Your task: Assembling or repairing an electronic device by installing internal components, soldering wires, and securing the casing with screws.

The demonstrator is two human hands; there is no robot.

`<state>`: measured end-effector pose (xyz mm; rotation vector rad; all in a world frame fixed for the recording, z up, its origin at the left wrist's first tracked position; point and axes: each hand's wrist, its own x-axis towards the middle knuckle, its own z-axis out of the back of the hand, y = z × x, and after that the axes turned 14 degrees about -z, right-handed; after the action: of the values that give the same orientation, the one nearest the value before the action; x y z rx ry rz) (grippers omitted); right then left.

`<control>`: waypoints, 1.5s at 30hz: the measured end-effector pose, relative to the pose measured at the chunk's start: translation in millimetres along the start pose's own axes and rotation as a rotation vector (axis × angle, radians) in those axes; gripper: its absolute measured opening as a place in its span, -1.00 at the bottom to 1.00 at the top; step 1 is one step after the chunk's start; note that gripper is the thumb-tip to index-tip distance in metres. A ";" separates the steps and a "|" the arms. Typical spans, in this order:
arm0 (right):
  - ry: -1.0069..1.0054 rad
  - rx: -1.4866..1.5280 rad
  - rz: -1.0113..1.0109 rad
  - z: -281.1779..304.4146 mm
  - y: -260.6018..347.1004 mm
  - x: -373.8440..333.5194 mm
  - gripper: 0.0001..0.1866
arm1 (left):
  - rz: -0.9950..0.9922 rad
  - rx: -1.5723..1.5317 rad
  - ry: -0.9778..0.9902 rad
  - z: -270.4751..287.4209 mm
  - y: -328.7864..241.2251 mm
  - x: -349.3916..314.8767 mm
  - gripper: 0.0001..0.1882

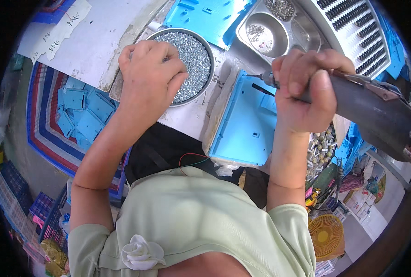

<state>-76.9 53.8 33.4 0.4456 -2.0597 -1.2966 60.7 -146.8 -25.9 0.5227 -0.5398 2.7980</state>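
Note:
My right hand (307,87) is wrapped round a dark grey power screwdriver (371,104) lying nearly level. Its bit points left, by the far edge of a blue plastic panel (247,124); whether the tip touches it I cannot tell. The panel rests on a wrapped block (219,108) at the table's near edge. Over the left part of a round metal tray full of small silver screws (194,64) is my left hand (152,69), its fingers curled and pressed together. What they hold, if anything, is hidden.
Beyond the screw tray lies another blue panel (203,18). Back right are a steel compartment tray (291,34) with small metal parts and a white rack (321,14) with rows of black pieces. A striped bag (41,115) of blue parts stands left. More metal pieces (321,150) lie right.

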 end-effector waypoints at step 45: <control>0.065 -0.086 -0.289 -51.7 53.5 -58.9 -0.72 | -0.023 0.057 -0.098 8.6 -5.2 -3.3 -0.82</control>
<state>4.4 78.4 75.8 0.7580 -1.9277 -1.5102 67.8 -146.1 -18.1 0.6771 -0.4713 2.7848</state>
